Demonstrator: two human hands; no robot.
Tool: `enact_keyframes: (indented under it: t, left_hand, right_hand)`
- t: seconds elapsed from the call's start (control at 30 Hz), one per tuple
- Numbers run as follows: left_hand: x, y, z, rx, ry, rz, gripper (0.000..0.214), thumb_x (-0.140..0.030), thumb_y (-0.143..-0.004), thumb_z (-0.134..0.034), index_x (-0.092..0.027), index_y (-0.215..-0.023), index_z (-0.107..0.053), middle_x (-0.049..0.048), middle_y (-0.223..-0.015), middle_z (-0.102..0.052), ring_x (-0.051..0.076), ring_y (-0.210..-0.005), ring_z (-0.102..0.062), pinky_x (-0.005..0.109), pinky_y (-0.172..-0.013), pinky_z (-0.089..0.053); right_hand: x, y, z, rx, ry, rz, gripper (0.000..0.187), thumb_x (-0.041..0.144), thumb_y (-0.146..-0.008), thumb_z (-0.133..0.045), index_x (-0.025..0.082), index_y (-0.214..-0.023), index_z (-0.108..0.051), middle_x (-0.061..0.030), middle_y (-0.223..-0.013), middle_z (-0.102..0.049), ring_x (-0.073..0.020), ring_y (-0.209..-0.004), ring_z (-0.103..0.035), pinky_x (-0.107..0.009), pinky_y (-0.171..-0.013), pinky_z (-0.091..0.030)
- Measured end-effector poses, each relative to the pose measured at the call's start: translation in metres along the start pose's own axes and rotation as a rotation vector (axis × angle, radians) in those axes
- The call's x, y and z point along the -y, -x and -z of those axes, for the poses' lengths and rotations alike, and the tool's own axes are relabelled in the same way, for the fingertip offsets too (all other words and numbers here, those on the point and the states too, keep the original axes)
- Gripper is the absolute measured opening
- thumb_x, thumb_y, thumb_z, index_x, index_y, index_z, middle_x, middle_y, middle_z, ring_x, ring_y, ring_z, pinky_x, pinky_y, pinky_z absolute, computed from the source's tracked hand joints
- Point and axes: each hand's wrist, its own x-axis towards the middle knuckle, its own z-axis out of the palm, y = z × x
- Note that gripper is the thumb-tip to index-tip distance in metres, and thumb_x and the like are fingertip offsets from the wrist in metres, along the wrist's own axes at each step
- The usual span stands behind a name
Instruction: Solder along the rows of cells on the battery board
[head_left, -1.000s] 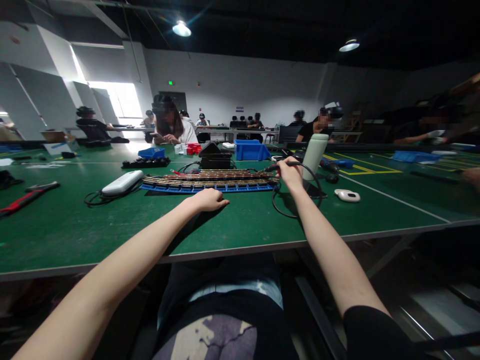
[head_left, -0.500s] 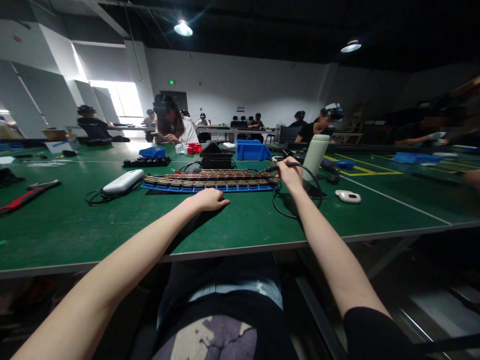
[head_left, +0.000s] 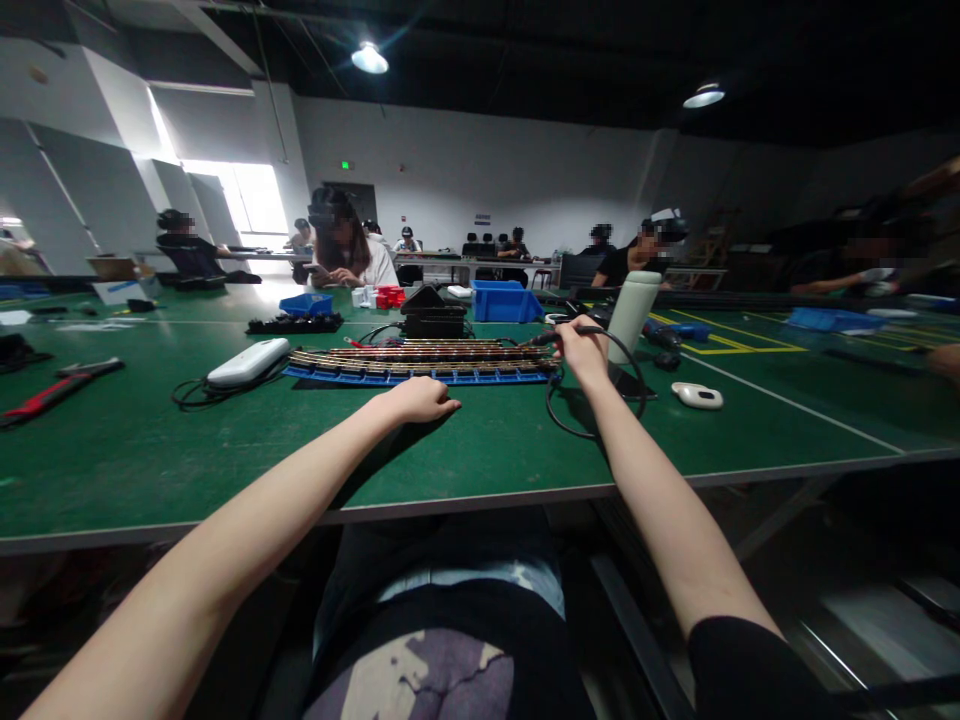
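Note:
A long blue rack (head_left: 495,375) lies across the green table, carrying rows of thin gold-edged strips (head_left: 420,352). My left hand (head_left: 421,399) rests on the table at the rack's front edge, knuckles up, fingers curled; what lies under them is hidden. At the rack's right end, my right hand (head_left: 583,350) is closed around a soldering iron (head_left: 544,339), a black pen-shaped tool. Its tip points left over the ends of the strips; whether it touches them I cannot tell. A black cable (head_left: 643,385) runs from it and loops around my wrist.
A pale green bottle (head_left: 634,315) stands close to my right hand. A black box (head_left: 433,318) and blue bin (head_left: 504,301) sit behind the rack. A white case (head_left: 249,362) and red-handled tool (head_left: 60,390) lie left, a small white device (head_left: 697,396) right. Several people sit beyond.

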Motion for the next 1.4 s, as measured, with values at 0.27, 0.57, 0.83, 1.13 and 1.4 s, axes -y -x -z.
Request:
enact_keyframes:
  t: [0.27, 0.57, 0.83, 1.13, 1.4]
  left_hand:
    - [0.0007, -0.0007, -0.0012, -0.006, 0.003, 0.002, 0.050, -0.052, -0.088, -0.035, -0.015, -0.078, -0.066, 0.0122, -0.081, -0.068, 0.022, -0.075, -0.064, 0.027, -0.061, -0.041]
    - [0.0017, -0.0015, -0.0023, -0.007, 0.012, 0.002, 0.050, -0.053, -0.088, -0.035, -0.015, -0.079, -0.067, 0.0124, -0.082, -0.069, 0.022, -0.075, -0.064, 0.027, -0.063, -0.042]
    - [0.0008, -0.0008, -0.0010, -0.006, -0.007, -0.006, 0.051, -0.053, -0.088, -0.034, -0.015, -0.079, -0.067, 0.0121, -0.080, -0.068, 0.022, -0.073, -0.064, 0.026, -0.059, -0.041]
    - [0.0006, -0.0005, -0.0013, -0.008, 0.003, -0.007, 0.050, -0.052, -0.089, -0.035, -0.016, -0.078, -0.067, 0.0118, -0.080, -0.068, 0.022, -0.073, -0.064, 0.027, -0.061, -0.042]
    - [0.0012, -0.0008, -0.0019, -0.009, 0.028, 0.010, 0.049, -0.053, -0.088, -0.037, -0.015, -0.079, -0.067, 0.0119, -0.080, -0.068, 0.023, -0.077, -0.064, 0.027, -0.063, -0.042]
  right_hand:
    - [0.0038, 0.0018, 0.0013, -0.003, 0.009, -0.016, 0.013, 0.024, -0.072, -0.054, 0.020, -0.061, -0.047, 0.0058, -0.046, -0.054, -0.0102, -0.041, -0.055, -0.018, -0.039, -0.041]
    - [0.0027, 0.0019, 0.0014, -0.003, 0.011, -0.004, 0.014, 0.024, -0.072, -0.054, 0.020, -0.060, -0.047, 0.0057, -0.046, -0.054, -0.0100, -0.041, -0.055, -0.018, -0.039, -0.040]
    - [0.0048, 0.0033, 0.0011, -0.009, 0.007, -0.005, 0.014, 0.023, -0.072, -0.054, 0.020, -0.060, -0.048, 0.0054, -0.047, -0.054, -0.0098, -0.041, -0.054, -0.018, -0.039, -0.040]
    - [0.0042, 0.0032, 0.0015, -0.004, 0.002, -0.003, 0.015, 0.023, -0.072, -0.054, 0.020, -0.059, -0.047, 0.0059, -0.046, -0.053, -0.0098, -0.041, -0.054, -0.017, -0.038, -0.040]
    - [0.0014, 0.0013, 0.0009, 0.000, 0.011, 0.003, 0.014, 0.025, -0.071, -0.053, 0.020, -0.060, -0.046, 0.0060, -0.046, -0.053, -0.0101, -0.041, -0.055, -0.017, -0.038, -0.041]
